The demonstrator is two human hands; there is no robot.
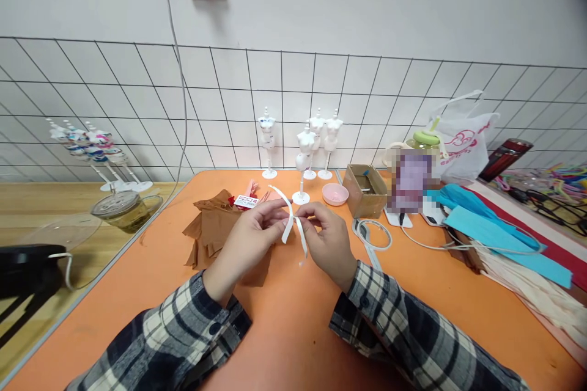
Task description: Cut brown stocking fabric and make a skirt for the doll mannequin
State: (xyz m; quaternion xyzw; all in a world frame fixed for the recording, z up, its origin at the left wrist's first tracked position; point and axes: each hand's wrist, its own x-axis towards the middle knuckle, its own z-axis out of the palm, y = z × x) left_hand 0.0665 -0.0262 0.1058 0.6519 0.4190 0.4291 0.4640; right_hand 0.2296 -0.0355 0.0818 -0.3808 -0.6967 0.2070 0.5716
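A narrow white strip [288, 200], perhaps ribbon or tape, crosses or joins near its middle, with loose ends sticking up and down. My left hand [255, 226] pinches it from the left between thumb and fingers. From the other side my right hand [326, 238] is closed on it too, fingertips almost meeting the left ones. Just beyond the hands stands a small white mannequin [306, 145] on a round base. Brown crinkled paper or cloth [213, 229] lies beside and partly under my left hand.
More small mannequins [266, 134] stand at the wall. A pink dish [335, 193], a cardboard box [365, 190] and a tape roll [376, 235] lie to the right. Blue sheets [504, 241] and a phone [410, 180] are further right; a glass teapot [120, 211] stands left.
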